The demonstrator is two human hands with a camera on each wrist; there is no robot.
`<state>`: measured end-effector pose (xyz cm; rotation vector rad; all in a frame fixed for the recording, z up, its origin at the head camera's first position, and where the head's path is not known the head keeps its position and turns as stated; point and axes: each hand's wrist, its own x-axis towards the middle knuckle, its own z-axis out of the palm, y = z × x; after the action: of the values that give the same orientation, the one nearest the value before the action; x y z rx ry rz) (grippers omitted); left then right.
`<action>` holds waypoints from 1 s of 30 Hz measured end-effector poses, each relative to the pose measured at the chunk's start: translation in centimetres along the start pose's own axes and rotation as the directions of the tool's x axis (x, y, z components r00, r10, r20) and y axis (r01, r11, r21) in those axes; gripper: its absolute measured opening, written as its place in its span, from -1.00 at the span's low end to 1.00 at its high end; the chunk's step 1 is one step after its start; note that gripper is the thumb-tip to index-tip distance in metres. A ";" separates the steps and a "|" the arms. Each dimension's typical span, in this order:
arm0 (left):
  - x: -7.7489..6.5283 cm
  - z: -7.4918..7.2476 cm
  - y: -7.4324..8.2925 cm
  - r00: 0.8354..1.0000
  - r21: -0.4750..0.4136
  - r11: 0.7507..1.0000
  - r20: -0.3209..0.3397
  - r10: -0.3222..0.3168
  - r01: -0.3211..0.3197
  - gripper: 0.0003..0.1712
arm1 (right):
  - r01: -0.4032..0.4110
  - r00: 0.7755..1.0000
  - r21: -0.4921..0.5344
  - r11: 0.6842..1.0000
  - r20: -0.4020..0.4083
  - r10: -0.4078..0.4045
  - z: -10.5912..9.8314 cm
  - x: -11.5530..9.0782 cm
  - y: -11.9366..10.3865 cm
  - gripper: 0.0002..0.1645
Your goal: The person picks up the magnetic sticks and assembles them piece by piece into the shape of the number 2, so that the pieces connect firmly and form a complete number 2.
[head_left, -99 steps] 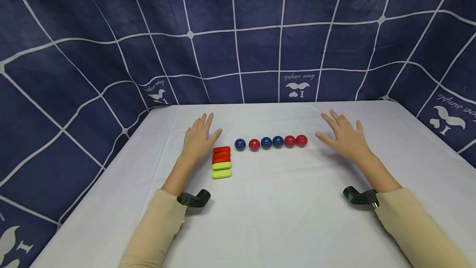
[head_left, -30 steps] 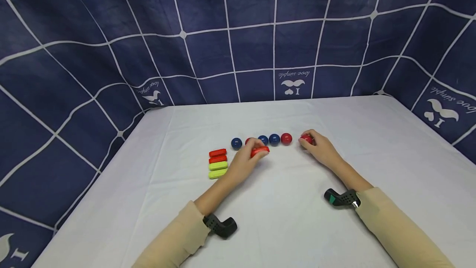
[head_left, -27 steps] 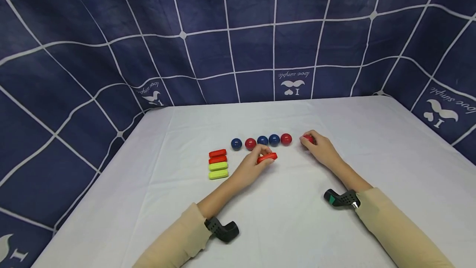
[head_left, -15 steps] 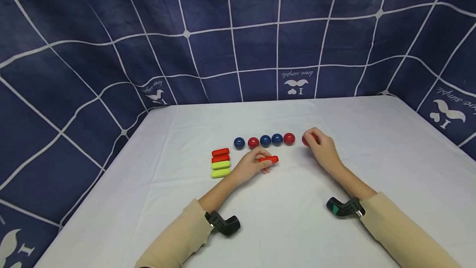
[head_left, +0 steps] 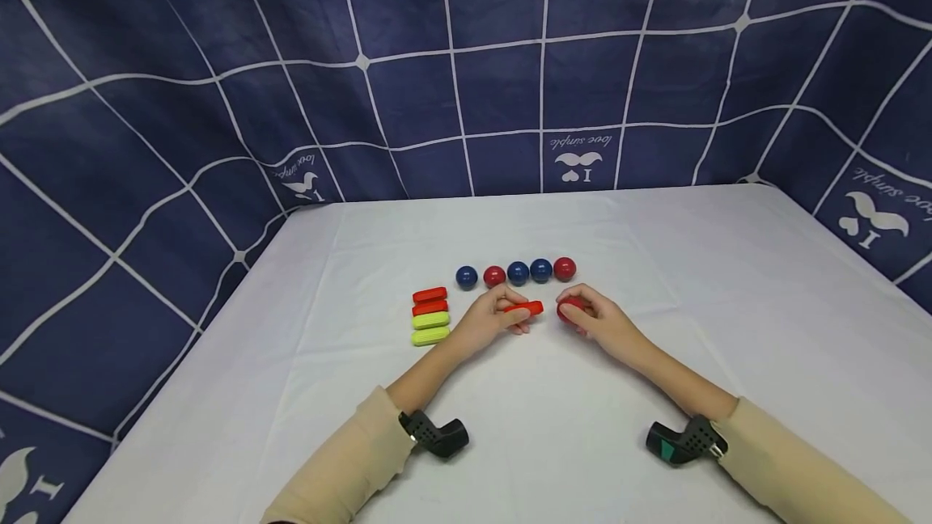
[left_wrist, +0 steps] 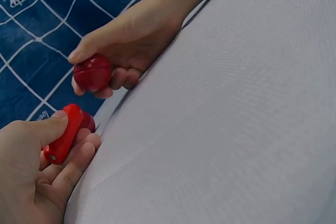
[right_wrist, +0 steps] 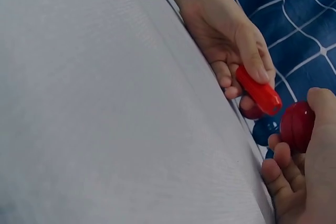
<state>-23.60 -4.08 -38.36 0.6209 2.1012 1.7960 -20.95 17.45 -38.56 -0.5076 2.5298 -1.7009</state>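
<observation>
My left hand [head_left: 486, 322] pinches a small red plastic bar [head_left: 526, 309] between thumb and fingers, just in front of the ball row. In the left wrist view this bar [left_wrist: 64, 134] shows a small hole in its end. Opposite it, my right hand [head_left: 607, 331] holds a glossy red ball [head_left: 570, 310], and a seam runs round that ball [left_wrist: 93, 72]. Bar and ball face each other with a narrow gap between them. To the left lie two red bars [head_left: 429, 295] and two yellow-green ribbed bars [head_left: 431, 319], stacked in a column on the cloth.
Behind the hands runs a row of balls: a blue ball [head_left: 467, 277], a red ball [head_left: 494, 276], two blue balls [head_left: 540, 270] and another red ball [head_left: 564, 268]. A white cloth [head_left: 539, 443] covers the table. A navy checked curtain [head_left: 502, 95] encloses the back and sides.
Both hands began apart and holding nothing. The left took the topmost red bar and moved right; the right took the row's rightmost red ball and has come left and nearer, beside the bar.
</observation>
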 end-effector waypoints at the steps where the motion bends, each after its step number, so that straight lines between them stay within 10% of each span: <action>1: 0.0 0.0 0.0 1.000 0.001 1.000 -0.001 0.003 -0.003 -0.73 | 0.007 1.000 0.014 1.000 0.016 -0.007 0.0 0.1 0.1 -0.66; 30: 0.0 0.0 0.3 0.998 0.056 0.998 0.042 -0.042 0.039 -0.71 | 0.006 0.992 0.105 0.994 0.124 -0.019 -0.2 0.7 0.5 -0.46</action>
<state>-23.53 -4.08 -38.10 0.6206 2.1256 1.6937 -21.73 17.55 -38.83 -0.6027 2.3432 -1.7354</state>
